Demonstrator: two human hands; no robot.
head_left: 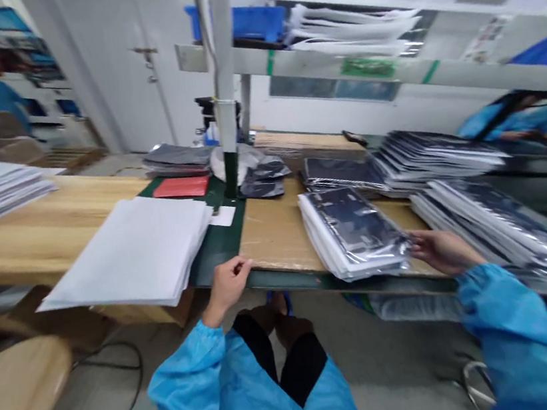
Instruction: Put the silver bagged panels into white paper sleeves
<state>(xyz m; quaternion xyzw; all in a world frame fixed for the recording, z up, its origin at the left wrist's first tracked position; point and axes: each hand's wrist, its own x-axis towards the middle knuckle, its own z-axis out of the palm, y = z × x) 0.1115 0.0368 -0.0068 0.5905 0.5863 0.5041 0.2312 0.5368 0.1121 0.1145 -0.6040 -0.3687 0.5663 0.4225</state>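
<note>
A stack of dark flat panels in clear plastic sleeves with white sheets (357,224) lies at the bench's front edge. My right hand (443,251) is at its right corner, fingers closed on the clear sleeve of the top panel. At the front edge of a brown cardboard sheet (277,231), my left hand (228,285) has its fingers curled together; whether anything is pinched in them is hidden. To its left, a thick stack of white sheets (133,250) overhangs the bench edge.
More sleeved panels (497,222) are piled at the right, with another pile (428,157) behind. A post (224,104) rises from the bench beside a red packet (181,187). A round stool (21,399) stands lower left. Co-workers in blue appear at far left and right.
</note>
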